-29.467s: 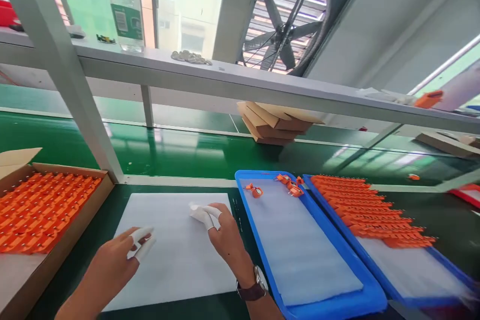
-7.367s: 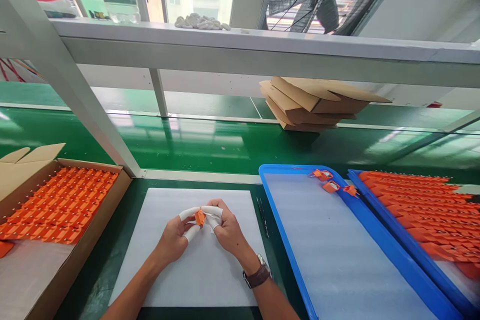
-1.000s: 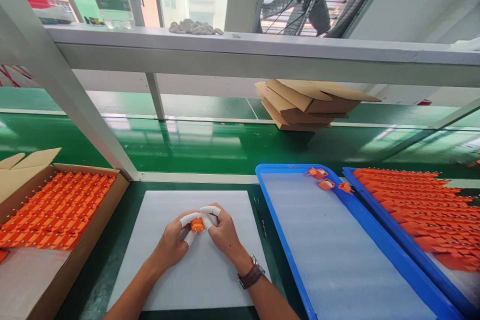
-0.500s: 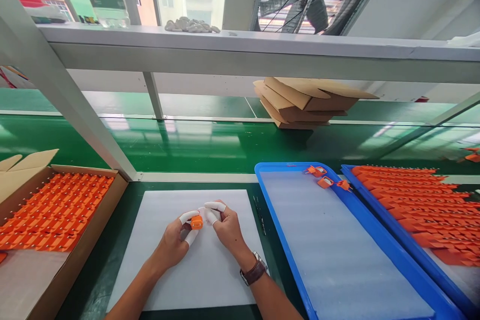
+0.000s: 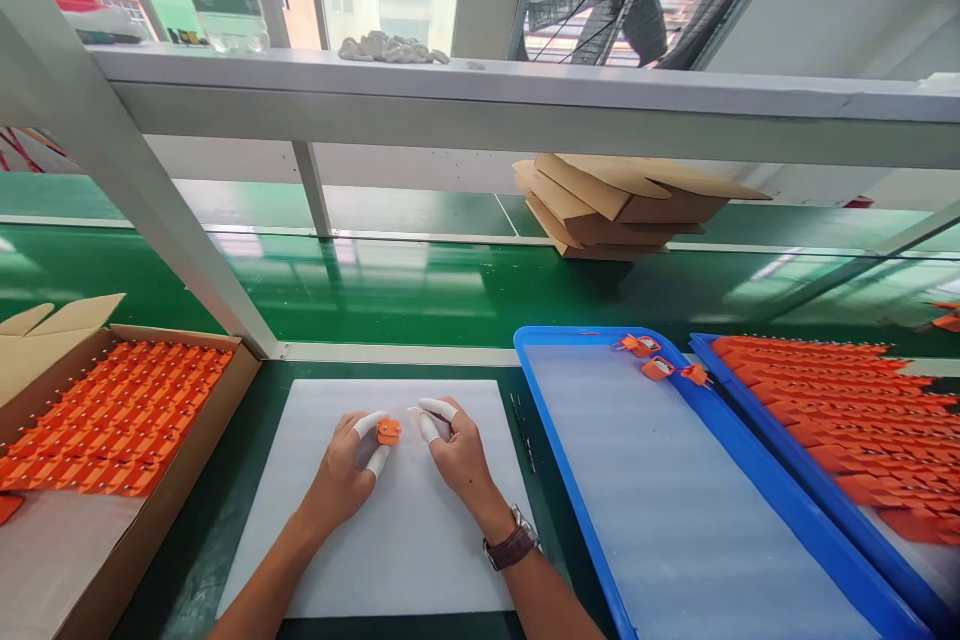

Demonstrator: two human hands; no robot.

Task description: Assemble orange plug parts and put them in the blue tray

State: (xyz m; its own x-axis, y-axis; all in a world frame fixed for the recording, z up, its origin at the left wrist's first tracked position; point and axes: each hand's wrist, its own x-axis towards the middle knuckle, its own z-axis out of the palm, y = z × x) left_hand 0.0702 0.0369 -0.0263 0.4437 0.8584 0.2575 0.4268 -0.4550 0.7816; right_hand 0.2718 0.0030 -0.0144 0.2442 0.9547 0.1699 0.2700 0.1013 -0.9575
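Note:
Over the white sheet [image 5: 420, 560], my left hand [image 5: 346, 470] pinches a small orange plastic part [image 5: 388, 432] between thumb and index finger, both in white finger cots. To its right is my right hand [image 5: 457, 450], also in finger cots, its thumb and index finger drawn together. A faint pale bit shows at those fingertips, too small to name. A gap separates the right fingertips from the orange part. On the right wrist is a watch with a brown strap [image 5: 513, 548].
At left stands a cardboard box [image 5: 214, 420] with rows of orange parts [image 5: 120, 415]. A blue tray [image 5: 574, 480] at right has a few orange pieces [image 5: 657, 368] at its far end; another blue tray [image 5: 795, 480] holds many more. A thin dark tool [image 5: 523, 430] lies beside the sheet. Folded cardboard [image 5: 600, 210] is behind.
My right fingertips have drawn away from the orange part, widening the gap. The orange part has turned slightly in my left hand. The whole view has shifted a little.

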